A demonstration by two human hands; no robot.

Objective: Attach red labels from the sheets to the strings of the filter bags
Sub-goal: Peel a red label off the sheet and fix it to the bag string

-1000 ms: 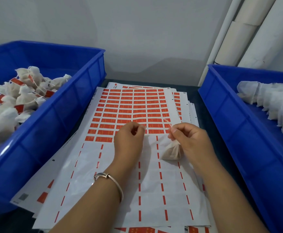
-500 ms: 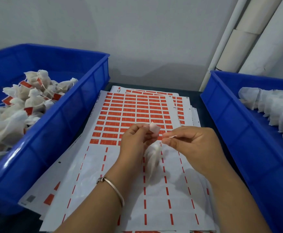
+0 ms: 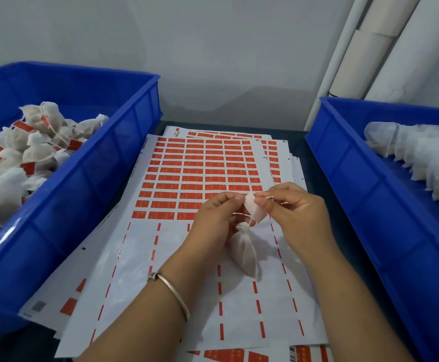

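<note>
1. While the head camera looked down at the middle of the frame, the left hand (image 3: 214,218) and the right hand (image 3: 295,214) met just above the top white sheet of red rectangular labels (image 3: 202,176).
2. Between them a small peeled label (image 3: 255,210), showing its pale back, was pinched: the left thumb and forefinger curled onto its left edge, the right thumb and forefinger curled onto its upper right, fingertips together on it.
3. A thin white string (image 3: 251,220) ran from the label down to the gathered neck of a small white filter bag (image 3: 244,250), which hung below the hands at centre frame, over the stripped lower part of the sheet.
4. A silver bangle (image 3: 172,291) sat on the left wrist, lower centre.
5. At the left edge of the frame stood a blue plastic crate (image 3: 88,194) holding white bags with red tags (image 3: 28,150).
6. At the right edge stood a second blue plastic crate (image 3: 356,178) holding plain white bags (image 3: 419,155).
7. More label sheets (image 3: 56,304) lay stacked beneath the top one, fanned out at lower left.
</note>
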